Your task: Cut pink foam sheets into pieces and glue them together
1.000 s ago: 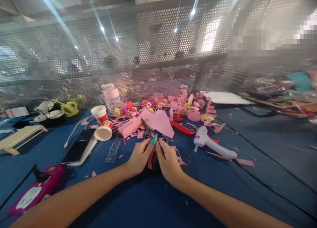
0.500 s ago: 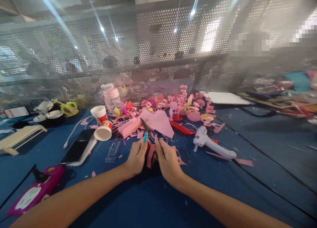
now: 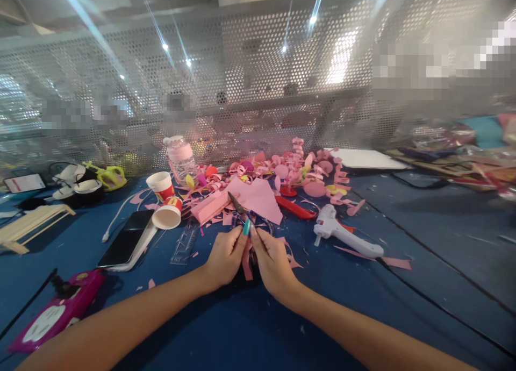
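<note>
My left hand (image 3: 226, 258) and my right hand (image 3: 274, 261) meet at the middle of the blue table (image 3: 250, 328). Both pinch a narrow pink paper strip (image 3: 246, 261) that hangs down between them, fingers closed on it. A teal nail of my left hand points up at the strip's top. Just beyond my fingertips lie dark scissors (image 3: 238, 207) on a large pink paper sheet (image 3: 258, 198). Pink paper scraps (image 3: 292, 258) lie about my right hand.
A white glue gun (image 3: 342, 235) lies to the right, a red cutter (image 3: 296, 208) behind it. Two paper cups (image 3: 165, 199), a phone (image 3: 127, 239), a clear ruler (image 3: 183, 245) and a magenta device (image 3: 56, 312) sit left. Pink curls (image 3: 298, 166) and a bottle (image 3: 181, 158) stand before the perforated wall.
My fingers shifted slightly on the pink strip; the left fingertip moved back toward the right hand. Otherwise the hands stay in place.
</note>
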Available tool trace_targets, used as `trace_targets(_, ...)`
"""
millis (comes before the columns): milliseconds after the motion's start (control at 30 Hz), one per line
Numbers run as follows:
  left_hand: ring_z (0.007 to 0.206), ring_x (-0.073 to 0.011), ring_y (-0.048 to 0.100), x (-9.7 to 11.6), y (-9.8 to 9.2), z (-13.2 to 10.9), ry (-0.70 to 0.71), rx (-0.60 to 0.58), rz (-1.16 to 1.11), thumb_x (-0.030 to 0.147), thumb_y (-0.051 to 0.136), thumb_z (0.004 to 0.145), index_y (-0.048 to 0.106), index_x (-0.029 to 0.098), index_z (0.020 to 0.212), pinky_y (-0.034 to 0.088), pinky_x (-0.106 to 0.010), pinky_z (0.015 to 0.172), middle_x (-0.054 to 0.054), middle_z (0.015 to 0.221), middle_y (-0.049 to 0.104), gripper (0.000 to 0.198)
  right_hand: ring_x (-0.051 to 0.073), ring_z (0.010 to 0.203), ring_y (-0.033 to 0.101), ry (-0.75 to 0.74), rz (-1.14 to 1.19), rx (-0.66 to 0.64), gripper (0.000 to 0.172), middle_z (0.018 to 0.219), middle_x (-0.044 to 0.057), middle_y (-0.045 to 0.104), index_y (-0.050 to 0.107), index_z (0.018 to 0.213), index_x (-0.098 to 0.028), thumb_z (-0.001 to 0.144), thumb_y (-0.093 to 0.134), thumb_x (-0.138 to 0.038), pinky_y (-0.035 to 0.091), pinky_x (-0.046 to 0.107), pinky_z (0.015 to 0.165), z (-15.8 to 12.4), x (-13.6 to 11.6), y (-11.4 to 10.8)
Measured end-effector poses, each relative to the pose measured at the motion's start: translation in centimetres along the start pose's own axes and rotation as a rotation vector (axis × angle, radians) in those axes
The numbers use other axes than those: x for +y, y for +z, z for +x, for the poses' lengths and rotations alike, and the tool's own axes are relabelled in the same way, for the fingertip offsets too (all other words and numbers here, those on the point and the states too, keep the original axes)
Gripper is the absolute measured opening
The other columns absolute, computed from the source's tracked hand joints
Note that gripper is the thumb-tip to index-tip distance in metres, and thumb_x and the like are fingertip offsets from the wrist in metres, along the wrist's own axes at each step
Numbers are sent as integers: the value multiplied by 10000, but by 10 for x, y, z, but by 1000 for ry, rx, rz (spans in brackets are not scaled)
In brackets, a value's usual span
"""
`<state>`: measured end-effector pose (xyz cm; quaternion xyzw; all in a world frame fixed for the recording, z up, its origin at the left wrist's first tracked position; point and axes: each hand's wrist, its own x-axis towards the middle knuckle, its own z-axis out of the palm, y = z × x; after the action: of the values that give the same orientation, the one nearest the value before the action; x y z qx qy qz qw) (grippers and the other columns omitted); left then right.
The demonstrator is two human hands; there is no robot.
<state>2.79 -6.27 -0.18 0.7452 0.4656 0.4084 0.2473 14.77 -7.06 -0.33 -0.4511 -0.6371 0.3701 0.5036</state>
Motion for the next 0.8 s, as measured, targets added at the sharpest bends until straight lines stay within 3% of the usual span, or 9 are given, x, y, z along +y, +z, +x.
trace_targets(267,446,-90,393,0,0,-1,-15,9,12,331,316,897,485,154,686,268,-214,455,34,505,450,323,87,465,338,-4,-6,27,392,513,-40,373,374,587,-194,858,346,-476,289,198,402,0,0,0)
trace_targets(500,499,-108,421,-4,0,-2,-30,50,-156,414,256,903,480,163,686,328,-227,500,18,543,482,400,87,441,365,8,-27,20,368,508,-43,391,389,616,-195,864,343,-463,300,199,400,1,3,-1)
trace_targets(600,513,-105,423,-2,0,-2,-28,15,-156,419,289,896,483,162,697,328,-221,502,17,566,492,379,89,450,370,8,-33,5,350,515,-38,397,390,622,-194,868,347,-440,304,205,411,1,3,-1)
trace_targets(800,465,-95,414,2,0,0,-64,10,-74,384,326,888,455,166,672,294,-207,461,36,521,464,333,81,442,328,33,153,-25,356,517,-51,356,392,659,-195,859,343,-486,284,205,398,0,5,1)
